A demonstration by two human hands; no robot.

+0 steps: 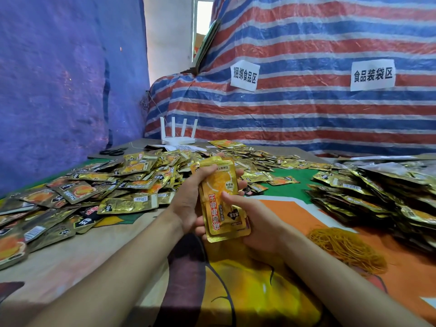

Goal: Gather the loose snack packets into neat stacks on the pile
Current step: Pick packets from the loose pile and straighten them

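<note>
Striped tarpaulin [306,109]: fills the upper right, two paper signs stuck on it.
Loose snack packets [94,190]: a wide gold heap at centre left, spilling toward the middle.
Stacked pile [377,192]: layered packets at the right edge.
Held stack [221,199]: at frame centre, upright between both hands, clear of the table.
Left hand [188,197]: curled round the stack's upper part, thumb across its front.
Right hand [259,223]: cups the lower end, thumb pressed on the front.
Rubber bands [346,249]: a yellow tangle at lower right.
White router [178,135]: centre back, antennas up.
Scissors [112,151]: just left of it.
</note>
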